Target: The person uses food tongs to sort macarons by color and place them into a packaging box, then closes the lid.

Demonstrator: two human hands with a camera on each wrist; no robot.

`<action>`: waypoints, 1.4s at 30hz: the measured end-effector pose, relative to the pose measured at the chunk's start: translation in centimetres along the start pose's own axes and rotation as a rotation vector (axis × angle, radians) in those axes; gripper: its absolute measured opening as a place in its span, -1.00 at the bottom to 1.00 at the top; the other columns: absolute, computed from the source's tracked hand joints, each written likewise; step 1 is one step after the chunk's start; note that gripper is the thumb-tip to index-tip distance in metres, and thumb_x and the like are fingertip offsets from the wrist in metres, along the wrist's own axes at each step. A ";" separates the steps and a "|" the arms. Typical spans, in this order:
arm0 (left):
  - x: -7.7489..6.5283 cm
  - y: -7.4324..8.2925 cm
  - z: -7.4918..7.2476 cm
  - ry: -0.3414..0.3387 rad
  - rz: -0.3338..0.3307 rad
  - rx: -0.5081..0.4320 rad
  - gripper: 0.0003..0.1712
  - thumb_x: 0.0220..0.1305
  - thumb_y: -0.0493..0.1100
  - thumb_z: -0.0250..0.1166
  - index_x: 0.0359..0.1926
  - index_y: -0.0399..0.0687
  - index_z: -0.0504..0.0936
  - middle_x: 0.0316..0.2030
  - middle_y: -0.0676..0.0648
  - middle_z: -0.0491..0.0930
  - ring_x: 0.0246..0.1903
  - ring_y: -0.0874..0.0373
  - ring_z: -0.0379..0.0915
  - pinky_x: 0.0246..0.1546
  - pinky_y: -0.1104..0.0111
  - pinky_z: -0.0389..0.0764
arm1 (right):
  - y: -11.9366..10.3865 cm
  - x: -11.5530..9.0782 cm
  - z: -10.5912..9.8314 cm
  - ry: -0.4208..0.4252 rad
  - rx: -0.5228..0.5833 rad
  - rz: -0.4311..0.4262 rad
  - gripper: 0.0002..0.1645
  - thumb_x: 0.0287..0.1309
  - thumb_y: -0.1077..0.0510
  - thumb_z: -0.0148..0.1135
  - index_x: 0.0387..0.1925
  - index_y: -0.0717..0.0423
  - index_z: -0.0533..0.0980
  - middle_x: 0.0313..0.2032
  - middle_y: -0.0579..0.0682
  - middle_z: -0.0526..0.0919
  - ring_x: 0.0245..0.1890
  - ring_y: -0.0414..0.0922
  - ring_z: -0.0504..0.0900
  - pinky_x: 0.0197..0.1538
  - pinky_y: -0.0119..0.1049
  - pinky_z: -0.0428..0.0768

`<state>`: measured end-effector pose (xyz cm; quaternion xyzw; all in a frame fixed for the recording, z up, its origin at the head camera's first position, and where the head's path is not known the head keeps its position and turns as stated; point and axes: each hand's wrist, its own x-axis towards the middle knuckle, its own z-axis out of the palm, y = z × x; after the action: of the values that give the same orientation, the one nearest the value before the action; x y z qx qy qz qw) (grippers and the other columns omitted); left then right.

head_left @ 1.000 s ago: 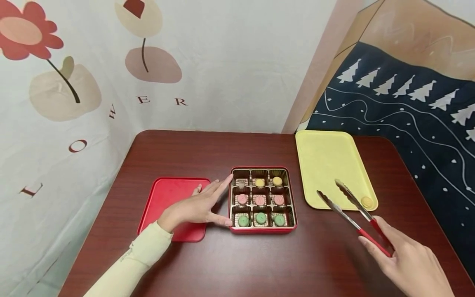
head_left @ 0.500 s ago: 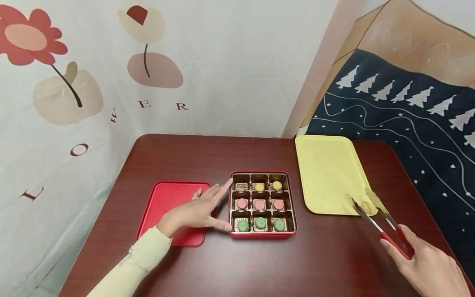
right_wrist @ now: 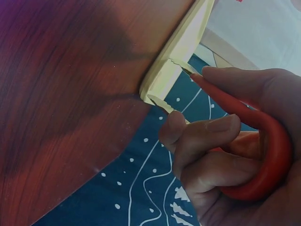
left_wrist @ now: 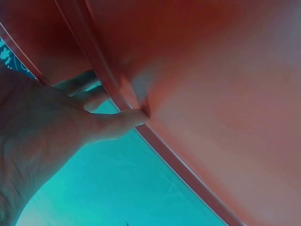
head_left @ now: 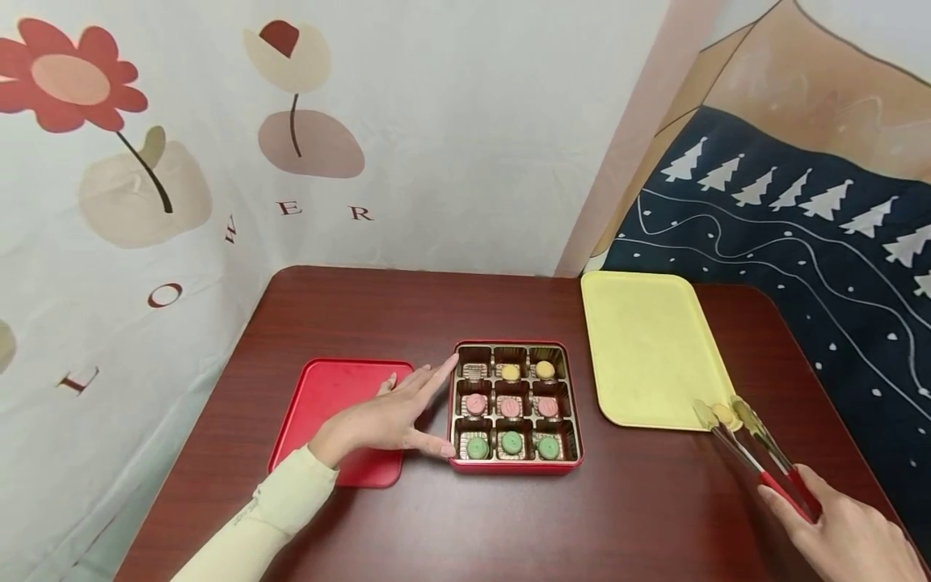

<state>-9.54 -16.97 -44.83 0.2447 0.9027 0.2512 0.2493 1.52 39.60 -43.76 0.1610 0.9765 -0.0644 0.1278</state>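
The fingers of the right hand point(head_left: 847, 525) were clamped on the tongs point(head_left: 780, 459); those of the left hand point(head_left: 385, 416) were spread, with thumb and index fingertip laid against the nine o'clock side of the red box point(head_left: 516, 467). In the right wrist view the rounded red end point(right_wrist: 277, 160) of the tongs was shown beside the curled fingers, a part covered by the hand in the head view. By the left wrist view the thumb tip was shown against a smooth reddish surface. The yellow macaron point(head_left: 724, 415) was seen clearly only from the head, at the five o'clock corner of the yellow tray point(head_left: 647, 347), between the parted tong tips; whether it was touched by them could not be told.

Since a second earlier, the tongs had been shifted toward four o'clock, so that the macaron was now flanked; the left hand had been kept at the box. The tongs' long axis was slanted, tips pointed between ten and eleven o'clock, handle between four and five.
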 end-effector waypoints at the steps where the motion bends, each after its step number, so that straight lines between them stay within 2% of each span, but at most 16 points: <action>1: 0.0 0.0 0.0 -0.002 0.000 -0.001 0.57 0.16 0.58 0.47 0.78 0.39 -0.44 0.71 -0.25 -0.01 0.69 -0.25 -0.21 0.54 -0.44 -0.30 | 0.1 0.0 0.0 -0.010 -0.004 0.003 -0.01 0.35 -0.24 0.41 0.23 0.62 0.37 -0.17 0.65 0.59 -0.38 0.31 0.66 -0.20 0.34 0.67; 3: 0.1 0.1 0.0 -0.006 0.001 -0.003 0.57 0.16 0.58 0.47 0.78 0.39 -0.45 0.71 -0.24 -0.01 0.69 -0.25 -0.22 0.54 -0.43 -0.30 | 0.3 -0.1 0.0 -0.028 -0.008 0.004 0.00 0.36 -0.26 0.39 0.24 0.62 0.36 -0.18 0.63 0.59 -0.40 0.28 0.66 -0.22 0.31 0.68; 9: 0.1 0.0 0.1 -0.009 0.000 -0.009 0.57 0.16 0.56 0.49 0.79 0.37 -0.44 0.71 -0.25 -0.01 0.69 -0.26 -0.22 0.54 -0.44 -0.29 | 0.6 -0.2 -0.2 -0.039 0.012 -0.040 0.02 0.40 -0.28 0.37 0.25 0.64 0.36 -0.13 0.67 0.58 -0.31 0.38 0.68 -0.21 0.34 0.66; 12: 0.2 0.0 0.0 -0.005 -0.001 -0.011 0.57 0.16 0.56 0.49 0.78 0.38 -0.44 0.71 -0.24 -0.01 0.69 -0.26 -0.22 0.53 -0.44 -0.29 | 0.6 -0.1 -0.3 -0.015 0.022 -0.063 0.00 0.41 -0.28 0.37 0.25 0.63 0.38 -0.10 0.68 0.58 -0.26 0.45 0.67 -0.20 0.37 0.64; 16: 0.2 -0.1 -0.1 0.000 -0.001 -0.010 0.57 0.16 0.56 0.49 0.78 0.39 -0.45 0.71 -0.23 -0.01 0.69 -0.25 -0.21 0.53 -0.44 -0.29 | 0.6 0.2 -0.2 0.061 0.037 -0.113 -0.08 0.38 -0.23 0.41 0.21 0.59 0.44 -0.14 0.66 0.60 -0.29 0.49 0.66 -0.24 0.39 0.61; 18: 0.3 -0.1 -0.1 0.000 -0.002 -0.009 0.57 0.15 0.57 0.49 0.78 0.39 -0.45 0.71 -0.23 -0.01 0.69 -0.25 -0.21 0.53 -0.44 -0.29 | 0.6 0.2 -0.2 0.086 0.042 -0.134 -0.10 0.37 -0.22 0.43 0.19 0.57 0.45 -0.18 0.64 0.61 -0.34 0.46 0.66 -0.28 0.39 0.60; 29: 0.1 -0.1 0.0 -0.011 -0.004 -0.013 0.57 0.16 0.56 0.49 0.78 0.38 -0.44 0.71 -0.27 -0.02 0.69 -0.26 -0.23 0.53 -0.44 -0.29 | 0.3 0.1 -0.4 0.067 0.047 -0.177 -0.18 0.38 -0.14 0.45 0.22 0.53 0.49 -0.20 0.62 0.62 -0.38 0.42 0.65 -0.33 0.38 0.59; 33: 0.1 -0.1 0.0 -0.015 -0.006 -0.019 0.57 0.16 0.57 0.48 0.78 0.40 -0.46 0.72 -0.25 -0.03 0.70 -0.24 -0.25 0.54 -0.43 -0.31 | 0.3 0.5 -0.2 0.046 0.042 -0.170 -0.19 0.39 -0.14 0.44 0.24 0.52 0.50 -0.21 0.58 0.63 -0.43 0.30 0.63 -0.37 0.31 0.61; 36: 0.0 0.0 -0.1 -0.011 -0.007 -0.025 0.58 0.16 0.56 0.50 0.78 0.37 -0.45 0.71 -0.27 -0.02 0.69 -0.26 -0.23 0.53 -0.44 -0.30 | 0.4 0.6 0.0 0.065 0.045 -0.173 -0.22 0.39 -0.11 0.45 0.24 0.50 0.51 -0.22 0.56 0.64 -0.46 0.26 0.62 -0.40 0.28 0.59; 42: 0.1 0.0 -0.2 -0.012 -0.009 -0.024 0.57 0.16 0.55 0.50 0.79 0.36 -0.44 0.71 -0.27 -0.02 0.70 -0.26 -0.24 0.54 -0.43 -0.29 | 0.5 0.6 0.1 0.117 0.059 -0.179 -0.29 0.36 -0.06 0.47 0.23 0.46 0.56 -0.20 0.58 0.64 -0.45 0.34 0.63 -0.40 0.32 0.57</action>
<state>-9.71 -16.95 -44.70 0.2389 0.8994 0.2592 0.2586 1.12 40.24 -44.11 0.0805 0.9904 -0.0950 0.0597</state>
